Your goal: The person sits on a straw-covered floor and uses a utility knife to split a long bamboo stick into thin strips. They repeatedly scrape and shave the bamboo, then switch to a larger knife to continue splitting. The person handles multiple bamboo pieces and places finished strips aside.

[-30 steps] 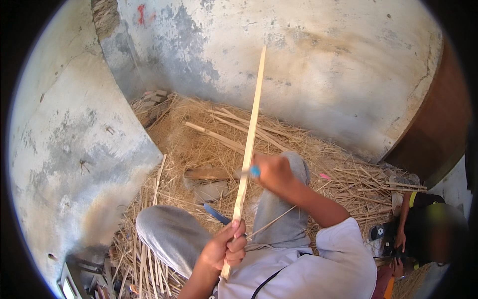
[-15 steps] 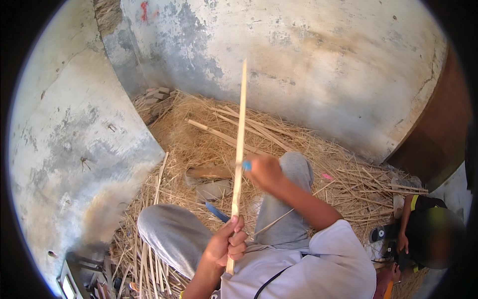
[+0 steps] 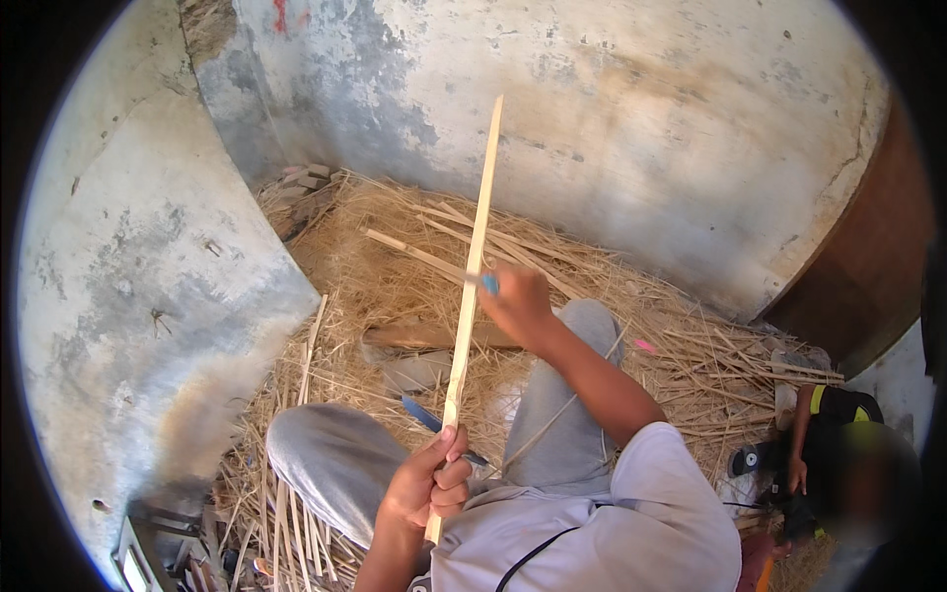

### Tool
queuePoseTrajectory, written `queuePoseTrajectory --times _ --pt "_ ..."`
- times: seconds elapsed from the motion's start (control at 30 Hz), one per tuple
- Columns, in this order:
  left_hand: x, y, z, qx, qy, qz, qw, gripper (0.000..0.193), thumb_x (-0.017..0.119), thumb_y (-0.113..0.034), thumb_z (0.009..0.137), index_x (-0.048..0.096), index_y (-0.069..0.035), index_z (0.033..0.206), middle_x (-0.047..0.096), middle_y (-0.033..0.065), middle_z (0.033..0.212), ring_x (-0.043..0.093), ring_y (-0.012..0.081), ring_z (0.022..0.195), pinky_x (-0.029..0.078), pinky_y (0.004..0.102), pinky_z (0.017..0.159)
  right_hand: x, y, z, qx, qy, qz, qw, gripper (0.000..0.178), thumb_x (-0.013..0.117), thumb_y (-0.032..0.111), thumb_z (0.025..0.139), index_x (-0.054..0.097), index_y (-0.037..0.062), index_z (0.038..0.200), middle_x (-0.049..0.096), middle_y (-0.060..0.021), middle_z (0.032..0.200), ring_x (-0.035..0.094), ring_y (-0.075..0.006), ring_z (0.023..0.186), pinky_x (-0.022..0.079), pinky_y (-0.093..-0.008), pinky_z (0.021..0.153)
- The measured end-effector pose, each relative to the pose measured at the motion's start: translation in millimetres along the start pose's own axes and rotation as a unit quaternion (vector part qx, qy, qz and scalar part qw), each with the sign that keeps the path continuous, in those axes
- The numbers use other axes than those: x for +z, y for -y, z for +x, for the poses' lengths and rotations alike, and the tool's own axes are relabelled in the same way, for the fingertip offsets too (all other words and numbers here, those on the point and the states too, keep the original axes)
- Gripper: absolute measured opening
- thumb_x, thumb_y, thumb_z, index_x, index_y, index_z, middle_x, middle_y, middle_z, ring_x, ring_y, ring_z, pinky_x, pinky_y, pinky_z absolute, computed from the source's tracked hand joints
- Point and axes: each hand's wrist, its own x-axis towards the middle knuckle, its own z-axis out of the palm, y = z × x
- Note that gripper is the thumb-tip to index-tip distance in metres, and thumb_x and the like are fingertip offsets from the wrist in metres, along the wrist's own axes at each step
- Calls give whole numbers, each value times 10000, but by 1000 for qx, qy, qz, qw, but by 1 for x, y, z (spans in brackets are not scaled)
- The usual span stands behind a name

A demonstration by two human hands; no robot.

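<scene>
Low in front of my body, my left hand (image 3: 434, 481) is wrapped round the lower part of a long pale strip (image 3: 476, 252) that looks like split bamboo. The strip slants upward, its narrow tip high in front of the wall. Farther up it, my right hand (image 3: 520, 304) is closed round a small blue-handled knife (image 3: 490, 284), slightly blurred. The short blade meets the strip just left of my fingers. Just beyond my left hand, a flat blue piece (image 3: 421, 412) shows between my knees, partly hidden by the strip.
Straw-like shavings (image 3: 335, 261) and loose strips (image 3: 513, 247) cover the floor. A wooden block (image 3: 409, 335) and a grey stone (image 3: 416, 373) lie between my knees. Worn walls (image 3: 631, 138) stand ahead and at left. Another person (image 3: 838, 434) sits at the right.
My right hand and the knife have moved up along the strip, away from me. My left hand has shifted slightly left, and the strip leans more to the right.
</scene>
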Motion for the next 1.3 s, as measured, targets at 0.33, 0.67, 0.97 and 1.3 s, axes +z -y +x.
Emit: queuePoseTrajectory --times 0.33,0.67,0.97,1.3 --pt "23 18 -22 22 -30 77 996 347 390 -411 1087 382 -135 877 223 -50 564 162 43 415 121 244 355 -32 -5 28 -51 -112 2 992 74 679 116 809 667 43 797 641 -141 616 641 -308 538 495 -433 526" --pt "28 35 -82 -26 -143 127 981 363 479 -419 1054 414 -117 864 267 -38 562 221 64 422 166 251 370 -75 -40 112 49 -148 -96 983 180 667 158 874 660 10 772 652 -191 683 660 -355 628 528 -436 591" --pt "19 75 -149 15 -398 111 911 247 623 -326 981 521 -135 861 439 -48 570 374 81 396 267 230 329 -104 -72 175 212 -137 -141 957 167 642 143 869 753 34 931 736 -205 908 731 -367 899 585 -457 772" --pt "-20 52 -135 29 -429 478 765 320 474 -335 1048 555 -58 911 489 46 648 481 177 540 368 334 485 -81 -49 102 109 -140 -96 979 199 659 232 868 712 47 921 706 -177 811 706 -351 788 567 -470 719"
